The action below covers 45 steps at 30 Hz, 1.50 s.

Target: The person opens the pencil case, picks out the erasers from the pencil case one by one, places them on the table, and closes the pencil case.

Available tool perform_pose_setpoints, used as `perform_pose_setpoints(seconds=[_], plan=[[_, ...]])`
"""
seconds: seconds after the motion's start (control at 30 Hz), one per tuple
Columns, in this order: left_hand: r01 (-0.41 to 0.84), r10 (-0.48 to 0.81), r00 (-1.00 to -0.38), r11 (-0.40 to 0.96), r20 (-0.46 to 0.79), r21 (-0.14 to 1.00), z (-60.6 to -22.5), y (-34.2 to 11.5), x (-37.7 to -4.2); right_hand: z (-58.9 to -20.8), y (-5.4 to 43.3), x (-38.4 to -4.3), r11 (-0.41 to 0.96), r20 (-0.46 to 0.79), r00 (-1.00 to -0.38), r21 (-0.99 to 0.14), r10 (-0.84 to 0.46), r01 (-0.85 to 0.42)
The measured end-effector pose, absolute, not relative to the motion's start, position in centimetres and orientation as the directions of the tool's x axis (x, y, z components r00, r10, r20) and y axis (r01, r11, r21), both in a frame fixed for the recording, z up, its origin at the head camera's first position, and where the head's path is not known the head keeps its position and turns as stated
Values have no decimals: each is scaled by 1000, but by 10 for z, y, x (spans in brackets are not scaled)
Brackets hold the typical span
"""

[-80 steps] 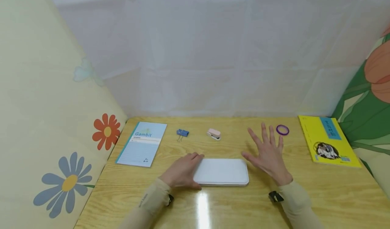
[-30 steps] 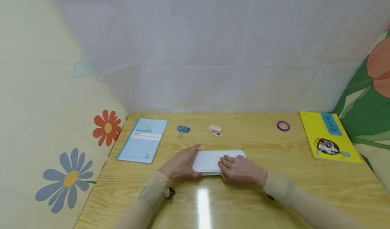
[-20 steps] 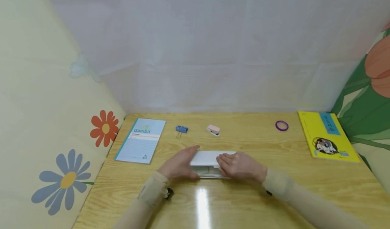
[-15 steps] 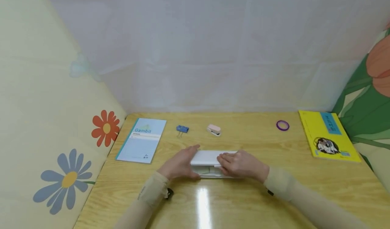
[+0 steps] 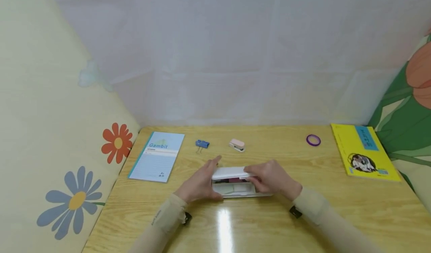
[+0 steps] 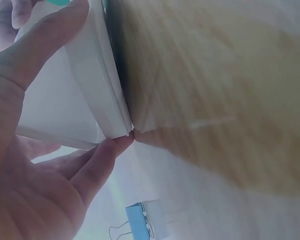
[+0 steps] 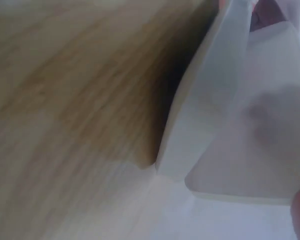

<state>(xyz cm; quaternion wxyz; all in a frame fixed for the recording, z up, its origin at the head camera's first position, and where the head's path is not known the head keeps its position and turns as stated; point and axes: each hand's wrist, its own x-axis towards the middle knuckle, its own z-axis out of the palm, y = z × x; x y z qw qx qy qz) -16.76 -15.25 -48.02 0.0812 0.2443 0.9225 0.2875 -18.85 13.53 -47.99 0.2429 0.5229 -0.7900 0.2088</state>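
A white pencil case [image 5: 235, 195] lies on the table in the head view, its lid [image 5: 228, 172] partly raised along the near side. Something dark and reddish shows in the gap. My left hand [image 5: 201, 183] grips the case's left end, thumb at the near corner and fingers at the far one. That end of the case [image 6: 77, 75] also appears in the left wrist view. With thumb and fingers, my right hand [image 5: 274, 178] pinches the lid's front edge, right of centre. The right wrist view shows the case's raised lid and side wall [image 7: 205, 110]; little of the hand is visible there.
Behind the case lie a blue binder clip [image 5: 202, 144] and a pink-and-white mini stapler [image 5: 237, 145]. A light blue notebook [image 5: 157, 157] is at the left. Towards the right are a purple tape roll [image 5: 313, 135] and a yellow book [image 5: 357, 167].
My right hand came from beside the case onto its lid and lifted the near edge, so the gap has widened. The left hand has kept its hold on the left end.
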Motion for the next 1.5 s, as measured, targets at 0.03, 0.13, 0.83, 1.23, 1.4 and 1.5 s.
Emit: perform_pose_setpoints(seconds=[0.03, 0.13, 0.83, 1.23, 1.4, 1.5], plan=[[398, 490, -872, 716, -7, 574, -480, -153, -167, -480, 135, -190, 376, 599, -350, -88, -720, -923], [371, 462, -887, 716, -4, 591, -480, -153, -167, -477, 133, -195, 401, 595, -384, -112, -706, -909], [399, 494, -869, 725, -20, 562, -480, -154, -162, -452, 111, -241, 705, 316, -826, -432, -467, -563], [375, 470, -881, 763, -53, 526, -480, -154, -160, -454, 116, -261, 640, 244, -851, -571, -466, -514], [381, 459, -887, 781, -42, 495, -479, -151, -159, -452, 118, -259, 640, 248, -845, -562, -474, -524], [392, 454, -890, 799, -29, 456, -479, -148, -159, -451, 121, -254, 624, 291, -819, -538, -494, -568]])
